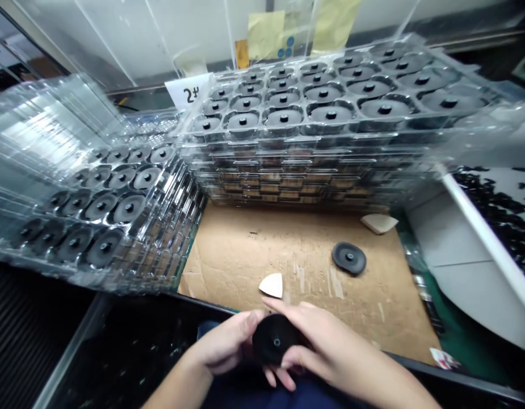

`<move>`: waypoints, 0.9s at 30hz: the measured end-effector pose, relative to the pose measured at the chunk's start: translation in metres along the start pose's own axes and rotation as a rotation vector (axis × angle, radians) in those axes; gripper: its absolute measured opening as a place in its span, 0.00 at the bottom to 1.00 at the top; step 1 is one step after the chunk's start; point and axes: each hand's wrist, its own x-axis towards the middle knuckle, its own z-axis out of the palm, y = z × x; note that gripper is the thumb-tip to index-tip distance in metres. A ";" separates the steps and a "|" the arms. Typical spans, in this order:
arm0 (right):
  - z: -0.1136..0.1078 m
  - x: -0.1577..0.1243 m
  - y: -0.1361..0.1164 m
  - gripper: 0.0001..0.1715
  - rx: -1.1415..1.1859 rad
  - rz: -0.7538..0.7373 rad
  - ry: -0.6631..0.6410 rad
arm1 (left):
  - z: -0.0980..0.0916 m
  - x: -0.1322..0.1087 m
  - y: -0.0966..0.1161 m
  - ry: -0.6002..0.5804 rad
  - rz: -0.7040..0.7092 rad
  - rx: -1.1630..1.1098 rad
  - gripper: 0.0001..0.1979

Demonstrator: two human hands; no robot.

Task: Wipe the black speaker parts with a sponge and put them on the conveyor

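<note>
"Above the brown cardboard sheet (245,255), what's in hand?"

"A round black disc (274,339), pinched between the left hand (228,343) and the spread right hand (326,346); a second black disc (349,258) lies on the cardboard, beyond a cream triangular piece (271,286)"

From where I stand, the one clear marking is "2#", printed in black on a white card (189,92) tucked against the back left corner of a stack of clear plastic trays (313,136). Two yellow paper notes (265,34) behind the stack show no readable writing. A small orange tag (242,54) and a white-and-red slip (443,358) are too blurred to read.
</note>
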 end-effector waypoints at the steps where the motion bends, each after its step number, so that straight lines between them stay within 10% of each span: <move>1: -0.002 0.002 -0.004 0.37 0.020 -0.017 -0.040 | -0.002 -0.002 -0.002 -0.031 -0.026 -0.038 0.32; 5: -0.004 0.011 -0.003 0.39 0.057 -0.087 -0.155 | -0.006 -0.006 -0.014 -0.098 -0.071 -0.225 0.32; 12: 0.019 0.028 0.046 0.21 -0.210 0.007 0.332 | -0.009 -0.013 -0.015 0.073 0.159 -0.602 0.22; 19: 0.061 0.054 0.079 0.21 -0.297 -0.002 0.535 | -0.012 -0.017 -0.006 0.259 0.359 -0.714 0.15; 27: 0.033 0.048 0.045 0.16 -0.113 0.050 0.628 | -0.001 -0.017 0.000 0.491 0.497 -0.586 0.21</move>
